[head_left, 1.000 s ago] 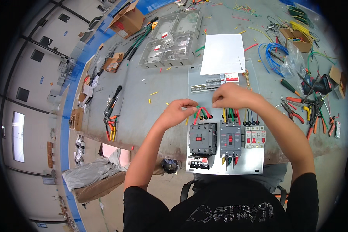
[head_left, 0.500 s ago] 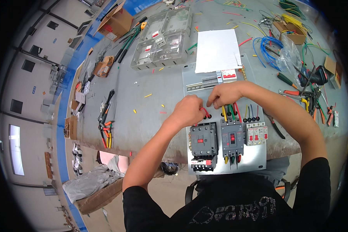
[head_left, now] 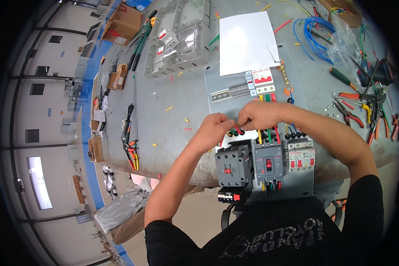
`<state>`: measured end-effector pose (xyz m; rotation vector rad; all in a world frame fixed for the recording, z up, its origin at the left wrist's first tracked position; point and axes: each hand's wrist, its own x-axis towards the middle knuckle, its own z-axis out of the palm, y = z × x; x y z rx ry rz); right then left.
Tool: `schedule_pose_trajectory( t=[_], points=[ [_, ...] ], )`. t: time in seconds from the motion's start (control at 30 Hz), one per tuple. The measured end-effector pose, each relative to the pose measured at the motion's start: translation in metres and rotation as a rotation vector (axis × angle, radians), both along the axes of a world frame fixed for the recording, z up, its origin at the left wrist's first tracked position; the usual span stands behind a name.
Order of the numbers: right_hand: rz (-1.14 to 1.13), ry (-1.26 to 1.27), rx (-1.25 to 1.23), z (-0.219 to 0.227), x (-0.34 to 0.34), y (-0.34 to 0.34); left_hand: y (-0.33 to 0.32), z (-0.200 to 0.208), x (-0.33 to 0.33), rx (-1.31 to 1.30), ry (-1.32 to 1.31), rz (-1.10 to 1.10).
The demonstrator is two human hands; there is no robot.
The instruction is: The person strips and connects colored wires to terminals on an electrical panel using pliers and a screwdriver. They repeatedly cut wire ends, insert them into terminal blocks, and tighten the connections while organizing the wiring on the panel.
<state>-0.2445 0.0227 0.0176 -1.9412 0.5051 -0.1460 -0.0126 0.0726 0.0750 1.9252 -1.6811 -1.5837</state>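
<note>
My left hand pinches a red wire just above the black contactor. Thumb and fingers of my right hand are closed at the red wire's upper part, beside the black-rimmed holes in the metal mounting plate; the exact grip is partly hidden. Right of the contactor, a dark moulded-case breaker has yellow, green and red wires at its upper end. A row of small white breakers with red levers is beside it. Farther up the plate sits a white breaker with red levers.
White paper covers the plate's far end. A clear plastic enclosure stands far left. Pliers, a screwdriver and a blue wire coil lie right. More hand tools lie left, near the table edge.
My right hand has come down to the red wire, closer to my left hand. The view has shifted, uncovering wires below the far breaker.
</note>
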Motion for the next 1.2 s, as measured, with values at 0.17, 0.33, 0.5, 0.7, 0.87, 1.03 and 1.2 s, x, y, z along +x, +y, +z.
schedule_pose_trajectory(
  t=[0.17, 0.33, 0.5, 0.7, 0.87, 1.03, 1.2],
  points=[
    [-0.040, -0.058, -0.035, -0.009, -0.001, -0.003, -0.023, 0.005, -0.008, 0.127, -0.008, -0.006],
    [-0.054, 0.004, 0.043, 0.002, 0.003, -0.002, -0.038, -0.013, -0.007, 0.178, -0.013, -0.005],
    [-0.059, 0.167, 0.068, 0.015, 0.008, -0.002, -0.025, 0.018, -0.006, 0.243, 0.047, 0.043],
    [-0.104, 0.171, 0.033, 0.018, 0.009, 0.001, -0.010, 0.027, 0.022, 0.282, 0.434, -0.043],
    [-0.101, 0.120, -0.032, 0.008, 0.014, 0.004, 0.002, 0.012, 0.022, 0.274, 0.445, 0.046],
    [-0.084, 0.091, -0.045, 0.004, 0.012, 0.002, 0.016, 0.008, 0.009, 0.158, 0.396, 0.080],
    [-0.065, 0.113, -0.080, 0.007, 0.010, 0.001, 0.018, 0.006, 0.005, 0.103, 0.358, 0.078]
  ],
)
